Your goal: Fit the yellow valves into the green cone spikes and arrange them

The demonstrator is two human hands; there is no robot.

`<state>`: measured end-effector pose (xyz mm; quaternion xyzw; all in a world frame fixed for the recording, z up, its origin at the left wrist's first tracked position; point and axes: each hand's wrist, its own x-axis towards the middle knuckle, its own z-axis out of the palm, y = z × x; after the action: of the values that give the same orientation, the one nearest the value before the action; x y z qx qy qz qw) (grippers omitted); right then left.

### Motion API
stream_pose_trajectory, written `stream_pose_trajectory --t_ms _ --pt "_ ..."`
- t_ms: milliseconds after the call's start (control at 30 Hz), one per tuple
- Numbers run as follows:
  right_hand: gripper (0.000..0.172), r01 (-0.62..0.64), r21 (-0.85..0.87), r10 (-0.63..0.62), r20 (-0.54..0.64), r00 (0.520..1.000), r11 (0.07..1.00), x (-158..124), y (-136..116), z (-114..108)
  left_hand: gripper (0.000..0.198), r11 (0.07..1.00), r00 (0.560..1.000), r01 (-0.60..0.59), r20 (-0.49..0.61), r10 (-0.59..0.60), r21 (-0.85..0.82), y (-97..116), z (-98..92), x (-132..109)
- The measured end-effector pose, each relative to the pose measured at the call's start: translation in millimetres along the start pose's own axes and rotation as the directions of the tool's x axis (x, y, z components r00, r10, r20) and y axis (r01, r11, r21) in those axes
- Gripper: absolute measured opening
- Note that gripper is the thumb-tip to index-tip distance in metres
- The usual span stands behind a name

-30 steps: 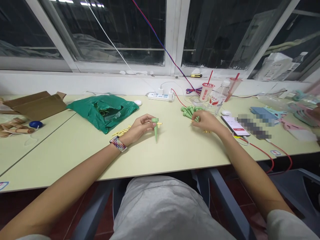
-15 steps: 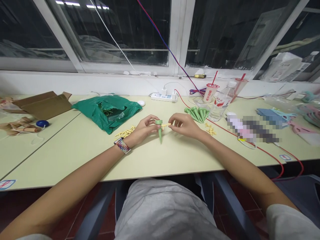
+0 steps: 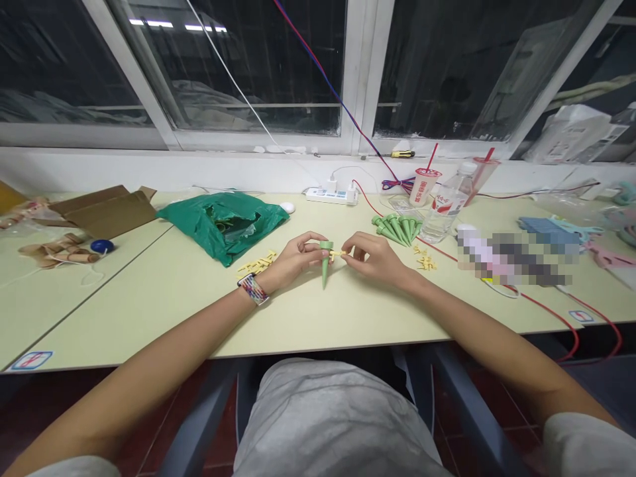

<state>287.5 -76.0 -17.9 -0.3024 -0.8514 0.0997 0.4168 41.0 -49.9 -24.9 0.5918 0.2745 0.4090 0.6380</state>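
Observation:
My left hand (image 3: pixel 304 258), with a woven band at the wrist, pinches a green plastic spike (image 3: pixel 325 271) near its wide round top. The spike hangs point down above the table. Closed at the fingertips, my right hand (image 3: pixel 375 260) grips a small yellow plastic piece (image 3: pixel 338 253) that meets the side of the spike just under its top. How far the piece goes in, I cannot tell. Yellow sticks (image 3: pixel 258 263) lie in a pile beside my left wrist. Right of my right hand are small yellow parts (image 3: pixel 426 260) and a fan of several green spikes (image 3: pixel 397 227).
A torn green plastic bag (image 3: pixel 226 225) lies at the back left, near an open cardboard box (image 3: pixel 106 212). A power strip (image 3: pixel 332 195) sits by the wall. A water bottle (image 3: pixel 444 209) and a cup (image 3: pixel 423 187) stand at the right, with a red cable (image 3: pixel 541 311) running past.
The view has shifted slightly, so everything sits a little further right. The yellow piece shows less length between my hands, and my right fingers are closer to the spike.

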Motion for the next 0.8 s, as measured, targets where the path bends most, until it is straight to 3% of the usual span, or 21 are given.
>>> stream_pose_trajectory --t_ms 467,700,800 --pt "0.007 -0.008 0.004 0.008 -0.076 0.997 1.0 -8 3 4 0.035 0.999 1.0 -0.007 -0.014 0.006 -0.05 4 1.3 0" --pt "0.011 0.043 0.075 -0.039 -0.049 0.998 0.996 -10 4 9 0.04 0.999 0.999 0.033 0.04 -0.034 0.013 0 -1.5 -1" --pt "0.015 0.012 0.114 -0.006 -0.054 0.999 0.993 -10 3 13 0.042 0.997 0.999 0.039 0.033 -0.041 0.061 0 -1.9 -2"
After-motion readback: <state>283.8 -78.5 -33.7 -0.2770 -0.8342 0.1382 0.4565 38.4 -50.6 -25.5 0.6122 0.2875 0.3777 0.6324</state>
